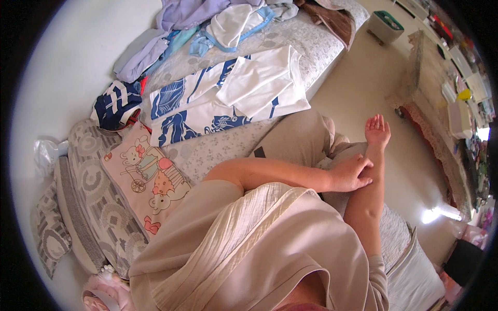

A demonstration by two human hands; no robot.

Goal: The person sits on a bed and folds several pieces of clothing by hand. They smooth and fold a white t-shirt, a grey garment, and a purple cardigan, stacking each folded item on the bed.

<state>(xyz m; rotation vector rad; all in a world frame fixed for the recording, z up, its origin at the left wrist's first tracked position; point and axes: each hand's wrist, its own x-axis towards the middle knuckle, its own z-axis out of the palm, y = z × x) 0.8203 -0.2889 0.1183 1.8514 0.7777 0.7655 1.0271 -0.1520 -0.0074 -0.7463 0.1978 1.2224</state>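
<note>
My left hand (353, 172) reaches across my lap, its thumb and fingertips touching my right forearm near the wrist, with no object in it. My right hand (377, 131) lies palm up beyond my knees, fingers slightly curled and holding nothing. Left of my legs, a white T-shirt with blue print (268, 83) is spread on the patterned sofa seat (218, 149), its sleeve folded over the front. A pink cloth with bear drawings (146, 171) lies against my left side. A folded navy and white garment (116, 102) sits by the wall.
Purple and grey clothes (142, 54), a white garment with blue trim (233, 27) and a brown garment (327, 19) lie along the far seat. Patterned cushions (93, 179) stand at left. A table with a lace-edged cover (432, 89) and a bin (386, 27) are at right.
</note>
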